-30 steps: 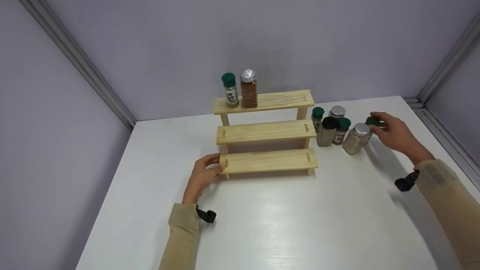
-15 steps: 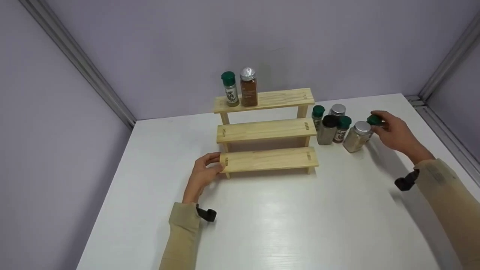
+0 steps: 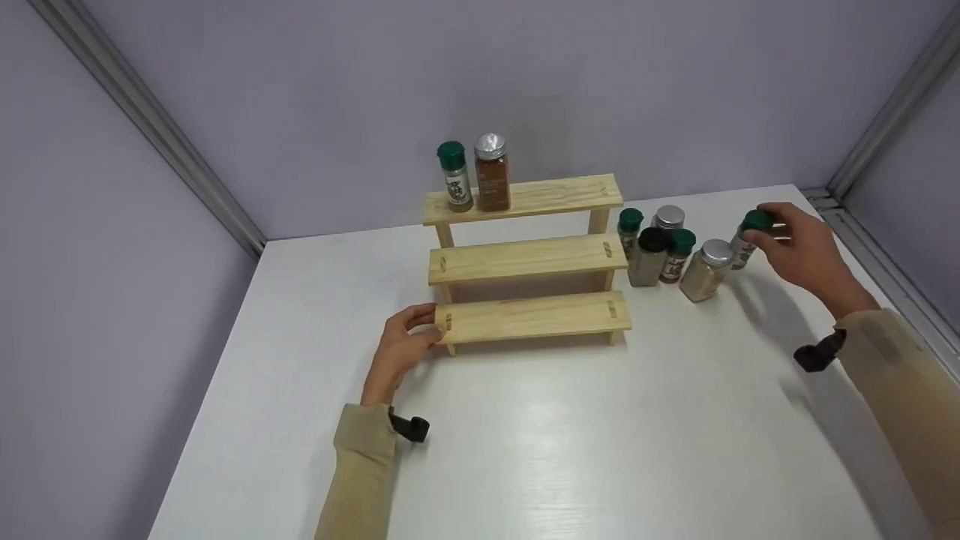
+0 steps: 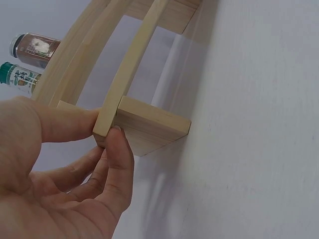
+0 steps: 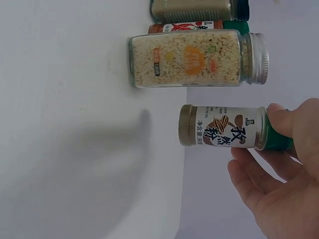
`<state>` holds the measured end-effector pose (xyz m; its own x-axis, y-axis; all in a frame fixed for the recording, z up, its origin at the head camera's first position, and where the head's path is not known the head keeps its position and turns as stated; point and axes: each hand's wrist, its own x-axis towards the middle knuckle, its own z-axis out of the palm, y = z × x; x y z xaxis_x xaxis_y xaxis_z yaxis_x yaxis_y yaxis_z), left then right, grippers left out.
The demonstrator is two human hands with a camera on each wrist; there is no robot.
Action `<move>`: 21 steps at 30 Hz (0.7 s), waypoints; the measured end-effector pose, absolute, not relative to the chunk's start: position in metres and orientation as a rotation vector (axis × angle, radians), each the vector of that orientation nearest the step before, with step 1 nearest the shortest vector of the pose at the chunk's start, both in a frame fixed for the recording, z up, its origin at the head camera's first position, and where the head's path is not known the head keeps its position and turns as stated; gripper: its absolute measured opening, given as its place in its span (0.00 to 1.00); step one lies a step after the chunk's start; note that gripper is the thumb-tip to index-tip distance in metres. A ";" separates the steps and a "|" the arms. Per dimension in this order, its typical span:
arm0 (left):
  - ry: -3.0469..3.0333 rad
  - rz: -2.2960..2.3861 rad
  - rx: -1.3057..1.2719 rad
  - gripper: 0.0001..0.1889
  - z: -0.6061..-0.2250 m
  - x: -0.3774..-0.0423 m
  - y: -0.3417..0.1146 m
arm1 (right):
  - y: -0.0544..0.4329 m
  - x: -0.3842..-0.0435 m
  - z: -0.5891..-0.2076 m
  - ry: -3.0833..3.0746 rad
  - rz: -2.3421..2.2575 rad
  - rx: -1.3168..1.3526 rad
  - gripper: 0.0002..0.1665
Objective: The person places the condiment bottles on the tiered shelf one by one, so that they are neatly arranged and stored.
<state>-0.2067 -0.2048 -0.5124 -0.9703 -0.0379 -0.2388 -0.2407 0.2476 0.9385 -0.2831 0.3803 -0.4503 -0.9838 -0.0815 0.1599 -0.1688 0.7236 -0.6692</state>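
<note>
My left hand (image 3: 405,341) pinches the left end of the lowest shelf of a three-step wooden spice rack (image 3: 532,319). Thumb and fingers lie on either side of the board's end in the left wrist view. On the right, my right hand (image 3: 804,247) holds a green-capped spice jar (image 5: 224,127) by its cap. That jar has a white label and brownish powder, and in the right wrist view it hangs off the table surface. Beside it stands a square glass jar (image 3: 706,271) with a silver lid and pale grains.
A green-capped jar (image 3: 456,180) and a silver-lidded jar of reddish-brown spice (image 3: 492,176) stand on the top shelf's left. Right of the rack cluster several jars, among them a black-capped one (image 3: 648,259). Walls rise behind and beside the white table (image 3: 540,450).
My right hand has lifted the green-capped spice jar up and slightly right, away from the silver-lidded jar. My left hand keeps its grip on the rack.
</note>
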 end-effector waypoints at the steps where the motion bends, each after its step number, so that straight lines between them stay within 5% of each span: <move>1: 2.346 1.810 -0.262 0.26 -0.512 -0.206 -0.205 | 0.380 -0.283 -0.447 -2.797 1.101 0.191 0.39; 21: 2.329 1.832 -0.250 0.26 -0.512 -0.205 -0.205 | 0.366 -0.278 -0.383 -2.662 1.082 0.103 0.39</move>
<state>-0.2053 -0.2048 -0.5120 -0.9719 -0.0279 -0.2339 -0.2339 0.2321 0.9442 -0.2782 0.3656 -0.3830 -0.9623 0.0341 0.2700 -0.1639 0.7191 -0.6753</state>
